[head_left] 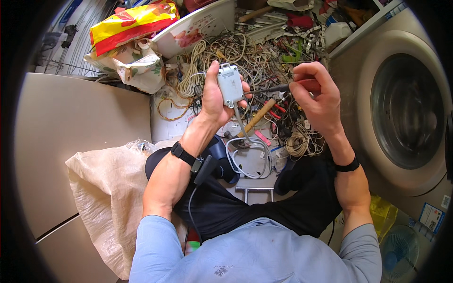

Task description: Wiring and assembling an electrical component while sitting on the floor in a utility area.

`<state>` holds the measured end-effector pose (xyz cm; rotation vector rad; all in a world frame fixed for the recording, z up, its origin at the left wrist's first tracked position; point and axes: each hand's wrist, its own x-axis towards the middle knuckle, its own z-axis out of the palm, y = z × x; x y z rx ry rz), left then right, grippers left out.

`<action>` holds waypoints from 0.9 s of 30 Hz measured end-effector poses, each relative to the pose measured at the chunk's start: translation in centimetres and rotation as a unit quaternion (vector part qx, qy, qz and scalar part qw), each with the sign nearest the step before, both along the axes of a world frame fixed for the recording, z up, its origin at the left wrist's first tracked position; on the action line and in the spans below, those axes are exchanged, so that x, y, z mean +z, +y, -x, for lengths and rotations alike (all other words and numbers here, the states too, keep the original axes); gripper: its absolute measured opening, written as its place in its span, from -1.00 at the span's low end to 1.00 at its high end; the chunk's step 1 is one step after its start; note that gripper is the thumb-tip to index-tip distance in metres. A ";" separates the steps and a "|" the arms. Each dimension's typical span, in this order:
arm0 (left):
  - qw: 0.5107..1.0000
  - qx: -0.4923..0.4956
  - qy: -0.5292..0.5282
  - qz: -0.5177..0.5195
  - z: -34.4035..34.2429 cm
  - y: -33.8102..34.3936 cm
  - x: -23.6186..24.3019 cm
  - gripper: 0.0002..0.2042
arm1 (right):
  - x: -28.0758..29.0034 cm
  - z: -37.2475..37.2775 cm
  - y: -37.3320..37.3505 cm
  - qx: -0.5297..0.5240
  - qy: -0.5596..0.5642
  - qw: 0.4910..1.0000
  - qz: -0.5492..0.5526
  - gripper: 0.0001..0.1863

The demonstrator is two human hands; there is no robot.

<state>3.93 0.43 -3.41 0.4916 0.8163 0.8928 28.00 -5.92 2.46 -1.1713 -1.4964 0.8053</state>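
Note:
In my left hand [214, 101] rests a small pale grey plastic box [230, 84], its flat face toward me, with screw holes at the corners and mounting tabs at its ends. My thumb and fingers wrap round its sides. From its lower end a grey cable [241, 123] runs down into loose coils above a metal stool frame. My right hand [322, 99], fingers pinched, grips a screwdriver [277, 88] with a dark handle. Its thin shaft points left at the box's side edge; whether the tip touches is hard to make out.
Behind my hands lies a tangled heap of wires [264, 59]. A wooden-handled hammer [258, 119] and red-handled pliers [276, 113] lie below. A washing machine [406, 106] stands at right, a beige panel [85, 118] and woven sack [104, 184] at left, a fan [398, 247] at lower right.

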 end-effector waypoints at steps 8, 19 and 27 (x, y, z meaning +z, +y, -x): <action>0.998 -0.017 -0.051 0.012 -0.1 0.0 0.4 -0.23 | -0.7 -1.9 0.5 -0.023 0.056 0.998 0.015 -0.82; 0.995 -0.027 -0.093 0.040 0.0 -0.3 1.0 -0.23 | -0.4 -1.0 0.0 -0.008 0.124 0.989 0.078 -0.91; 0.995 -0.030 -0.085 0.036 0.1 -0.4 1.2 -0.25 | -0.8 -0.1 -0.2 0.068 0.117 0.990 0.044 -0.91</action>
